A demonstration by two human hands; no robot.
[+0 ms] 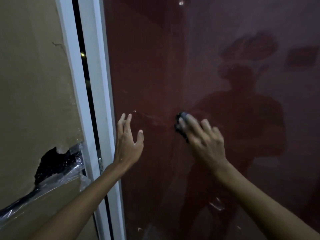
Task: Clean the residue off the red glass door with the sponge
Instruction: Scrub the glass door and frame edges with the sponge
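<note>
The red glass door (155, 58) fills the middle and right of the head view. My right hand (204, 141) presses a dark sponge (181, 124) flat against the glass, fingers spread over it; the hand is blurred. A pale smear of residue (152, 117) streaks the glass just left of the sponge. My left hand (129, 144) is raised in front of the door near its left edge, fingers straight and thumb out, holding nothing. More white residue flecks (216, 205) sit lower on the glass.
A white door frame (97, 84) runs down the left of the glass, with a dark gap beside it. Left of that is a beige panel (34, 84) with a torn hole (52, 163) and clear plastic wrap. My reflection shows dimly in the glass.
</note>
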